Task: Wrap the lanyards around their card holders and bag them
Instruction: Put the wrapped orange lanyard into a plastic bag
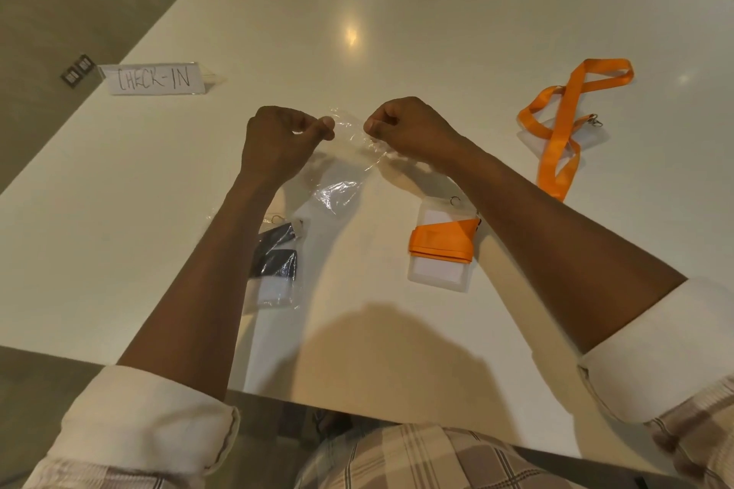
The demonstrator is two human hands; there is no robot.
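Right now I see the clear, crinkled plastic bag (349,163) held up just above the white table (397,52), stretched between my two hands. My left hand (278,139) has its grip closed on the bag's left top edge, thumb and curled fingers pinching the film; my right hand (401,127) pinches the right top edge the same way, and the rest of the bag hangs toward me.

Nearer to me, under my right forearm, lies a clear card holder with a flat orange lanyard wound around its middle (443,246), resting on the table and not bagged. Beside my left forearm lies another card holder wrapped in a dark lanyard, already inside a clear bag (276,266).

Well off to the right, a loose orange lanyard with a metal clip (564,123) sprawls over its clear card holder (595,137). Far left stands a white folded sign lettered "CHECK-IN" (155,79). Both rolled cream sleeves (139,421) show at the near edge.
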